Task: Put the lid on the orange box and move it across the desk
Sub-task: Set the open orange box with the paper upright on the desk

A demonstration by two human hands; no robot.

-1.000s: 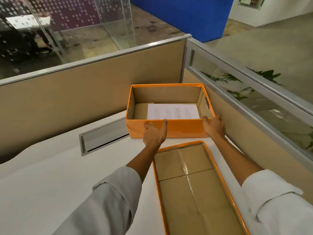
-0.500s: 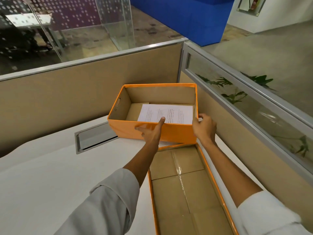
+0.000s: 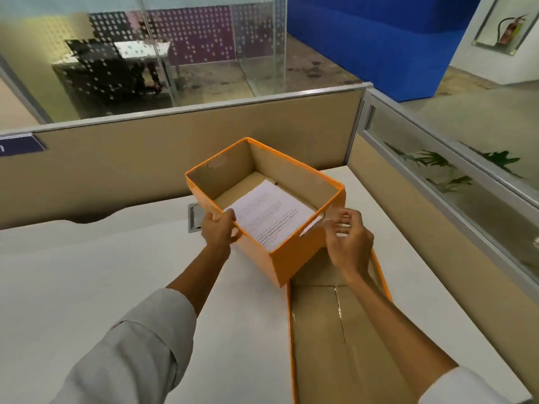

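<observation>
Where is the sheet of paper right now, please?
The sheet of paper lies on the floor of the open orange box, mid-frame in the head view, between the left hand and right hand.

An open-plan office: beige cubicle partitions (image 3: 180, 158) beyond the fingers (image 3: 230, 215), white tabletop (image 3: 87, 272), glass-walled rooms (image 3: 204, 45).

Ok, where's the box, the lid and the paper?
box (image 3: 294, 258), head view, orange outer side wall.
lid (image 3: 320, 330), head view, brown inner face.
paper (image 3: 271, 220), head view, middle of the printed sheet.
</observation>
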